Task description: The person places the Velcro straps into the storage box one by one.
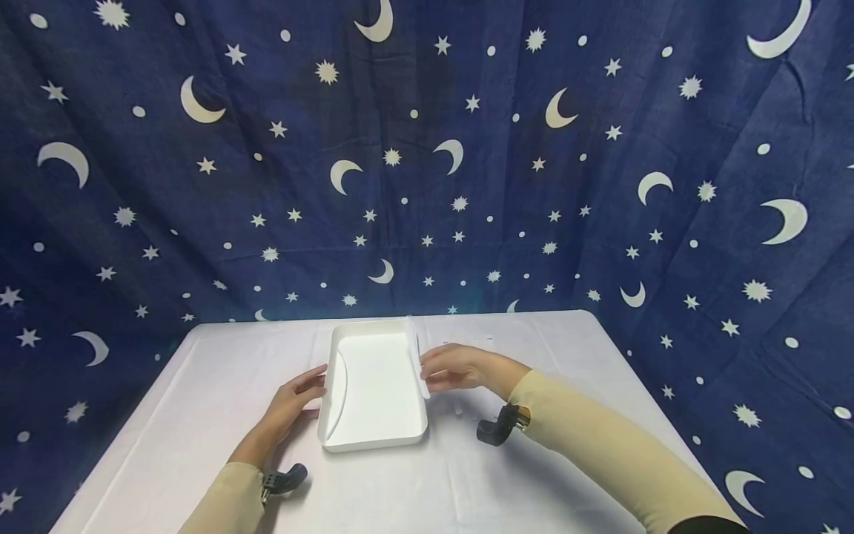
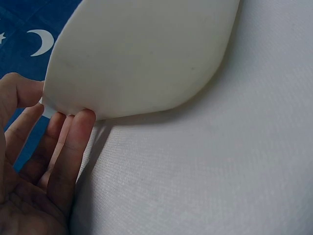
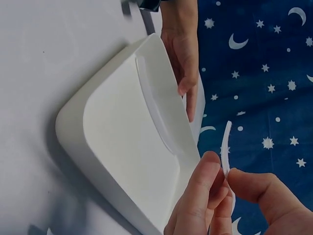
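Head view, one entry: white rectangular tray [image 1: 373,386], shallow, rounded corners, stood flat at the middle of a white-covered tabletop [image 1: 200,415]. A curved raised ridge ran along the tray's inner left wall.

Left hand [image 1: 293,404]: lay against the tray's left outer wall, fingers straight and slightly spread. In the left wrist view the fingertips [image 2: 80,125] touched the underside of the tray's rim [image 2: 142,58]; nothing was gripped.

Right hand [image 1: 457,367]: sat at the tray's right edge. In the right wrist view thumb and forefinger were pinched together on a thin white strip [image 3: 225,149], which stood upright just beside the tray's wall [image 3: 161,88]. Whether the strip touched the tray could not be told.

Sleeves: pale beige, both arms. A dark clip-like mount sat at each wrist, one by the left cuff [image 1: 283,480], one by the right [image 1: 499,426].

Backdrop: dark blue cloth [image 1: 427,148] printed with white moons, stars and dots, hung behind and to both sides of the tabletop.
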Action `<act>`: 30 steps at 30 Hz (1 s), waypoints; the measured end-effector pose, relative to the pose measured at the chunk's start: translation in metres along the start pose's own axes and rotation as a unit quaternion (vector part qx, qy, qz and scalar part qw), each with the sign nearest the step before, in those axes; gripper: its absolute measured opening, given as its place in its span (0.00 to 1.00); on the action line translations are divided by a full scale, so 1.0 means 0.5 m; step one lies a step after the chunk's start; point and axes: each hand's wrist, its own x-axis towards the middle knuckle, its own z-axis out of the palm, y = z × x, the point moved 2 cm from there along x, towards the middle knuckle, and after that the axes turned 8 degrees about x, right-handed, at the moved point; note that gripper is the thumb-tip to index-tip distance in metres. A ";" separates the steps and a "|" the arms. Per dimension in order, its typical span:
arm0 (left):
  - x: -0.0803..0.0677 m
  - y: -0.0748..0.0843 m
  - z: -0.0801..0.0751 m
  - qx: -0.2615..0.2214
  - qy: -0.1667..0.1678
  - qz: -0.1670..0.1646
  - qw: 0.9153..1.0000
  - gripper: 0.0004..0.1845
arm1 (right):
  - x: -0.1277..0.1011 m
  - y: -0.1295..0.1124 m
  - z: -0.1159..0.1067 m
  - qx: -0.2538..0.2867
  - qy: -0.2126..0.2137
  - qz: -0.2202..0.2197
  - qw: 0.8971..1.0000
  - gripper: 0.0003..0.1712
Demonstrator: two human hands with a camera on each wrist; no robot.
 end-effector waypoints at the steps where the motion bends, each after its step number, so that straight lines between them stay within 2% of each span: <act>1: 0.001 -0.001 0.000 -0.001 -0.001 0.000 1.000 0.34 | 0.004 0.003 0.002 -0.001 0.002 0.002 1.000 0.24; 10: 0.002 -0.002 0.004 -0.011 -0.001 0.003 1.000 0.34 | 0.020 0.021 0.028 0.005 -0.002 -0.006 1.000 0.20; 30: -0.002 0.000 0.000 -0.003 0.001 0.004 1.000 0.35 | 0.043 0.038 0.063 0.007 0.003 -0.003 1.000 0.23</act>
